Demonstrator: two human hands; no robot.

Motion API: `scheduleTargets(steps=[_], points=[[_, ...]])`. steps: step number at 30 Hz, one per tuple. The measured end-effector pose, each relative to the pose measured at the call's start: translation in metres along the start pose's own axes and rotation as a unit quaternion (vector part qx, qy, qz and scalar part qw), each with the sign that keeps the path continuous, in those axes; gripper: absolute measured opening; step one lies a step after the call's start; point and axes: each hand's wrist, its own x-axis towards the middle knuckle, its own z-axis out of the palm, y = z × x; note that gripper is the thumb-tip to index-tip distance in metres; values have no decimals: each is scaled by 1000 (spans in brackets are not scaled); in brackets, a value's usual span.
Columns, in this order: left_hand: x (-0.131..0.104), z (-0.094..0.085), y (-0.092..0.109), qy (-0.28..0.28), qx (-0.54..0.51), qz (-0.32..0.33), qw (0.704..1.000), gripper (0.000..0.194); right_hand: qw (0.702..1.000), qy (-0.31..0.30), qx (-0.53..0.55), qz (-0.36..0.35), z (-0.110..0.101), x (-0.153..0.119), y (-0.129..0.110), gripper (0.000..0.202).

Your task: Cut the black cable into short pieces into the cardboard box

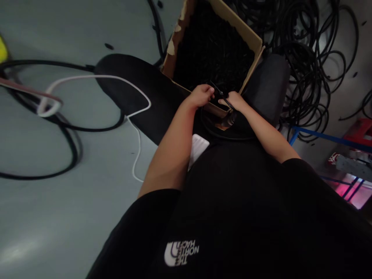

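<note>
My left hand (202, 95) is closed in a pinch at the near edge of a cardboard box (171, 64). What its fingertips hold, if anything, is too dark to make out. Facing it, my right hand (236, 101) is closed around a slim dark tool (224, 97) whose thin tip points toward the left fingers. Beneath both hands, a black cable (229, 137) curves across my lap. Many small black pieces (212, 46) fill the box, which sits between my legs.
Coiled black cables (308, 58) lie on the floor to the right, near a blue metal frame (331, 138). More black cable (72, 149) loops on the left. A white cord (116, 77) crosses my left leg, and a white object (199, 147) rests against my lap.
</note>
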Motion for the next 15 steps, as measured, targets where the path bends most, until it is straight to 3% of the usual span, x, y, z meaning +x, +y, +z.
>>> scheduleTargets(steps=[5, 10, 15], points=[[-17, -5, 16, -24, -37, -5, 999, 13, 1000, -1, -20, 0, -1, 1, 6, 33], [-34, -13, 29, -68, -65, -75, 993, 16, 1000, 0, -25, -8, 0, 3, 11, 33], [-36, -13, 24, -10, -41, -86, 995, 11, 999, 9, 13, -32, 0, -1, 8, 18]])
